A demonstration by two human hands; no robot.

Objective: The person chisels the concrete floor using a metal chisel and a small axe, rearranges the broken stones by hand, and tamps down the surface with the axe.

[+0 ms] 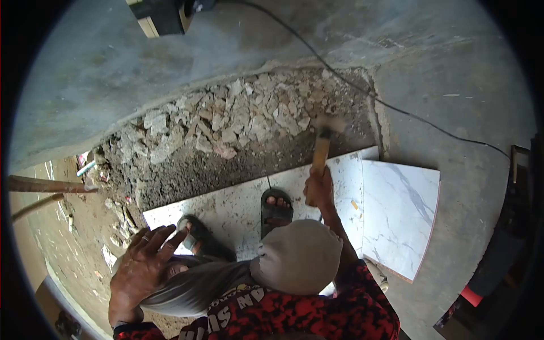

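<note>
My right hand [321, 186] is wrapped round the wooden handle of a hammer [321, 154]. The hammer's head, smeared by motion, is over the right part of the broken rubble [243, 116]. Fingers spread, my left hand [144, 262] holds nothing and rests about my bent left knee. Under my sandalled feet lie white tiles [238, 199] speckled with dirt. A cleaner white tile with grey veins [399, 212] adjoins them on the right.
A black cable [396, 107] runs across the grey concrete floor [447, 85]. At the left, wooden handles [51, 184] stick out over dirt and debris. A dark box-like object [160, 16] stands at the top, and dark items [490, 249] lie along the right edge.
</note>
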